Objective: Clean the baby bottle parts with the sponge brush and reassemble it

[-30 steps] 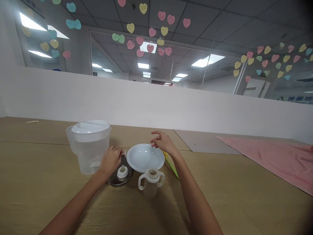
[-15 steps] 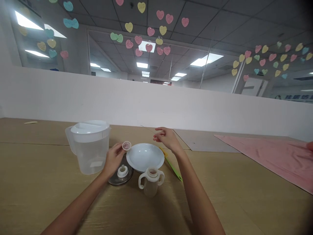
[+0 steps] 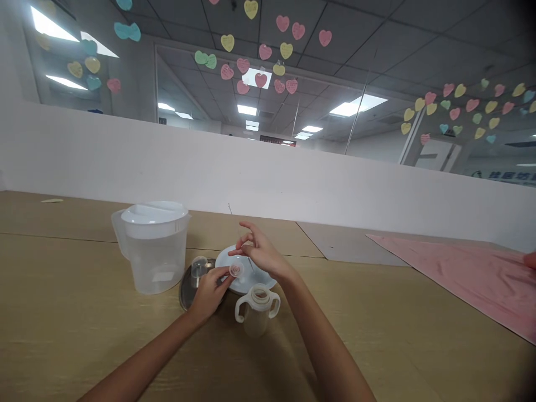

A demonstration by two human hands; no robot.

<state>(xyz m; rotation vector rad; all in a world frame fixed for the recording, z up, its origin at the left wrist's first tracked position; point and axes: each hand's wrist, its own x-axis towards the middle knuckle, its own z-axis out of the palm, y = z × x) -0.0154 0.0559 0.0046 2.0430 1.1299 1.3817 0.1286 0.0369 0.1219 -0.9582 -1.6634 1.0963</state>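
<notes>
My left hand (image 3: 209,293) pinches a small clear round cap (image 3: 237,271) with its open side toward me, over the near left rim of the white bowl (image 3: 225,257). Above the bowl, my right hand (image 3: 263,254) holds a thin wire with a looped end (image 3: 230,209); the wire's lower part slants down toward the bowl. In front of the bowl stands an open two-handled baby bottle (image 3: 256,321). A dark metal tray (image 3: 184,296) lies left of it, partly behind my left hand, with a clear cup-shaped cover (image 3: 199,268) on it.
A lidded clear plastic pitcher (image 3: 156,257) stands left of the tray. At the right lies a pink cloth (image 3: 452,268), with part of another person's hand (image 3: 530,260) at the frame edge. A white wall (image 3: 268,173) with glass above closes off the table's back.
Both hands have come together over the bowl, the left moving right with the cap and the right moving left with the wire. The white nipple ring and green-handled tool are now hidden.
</notes>
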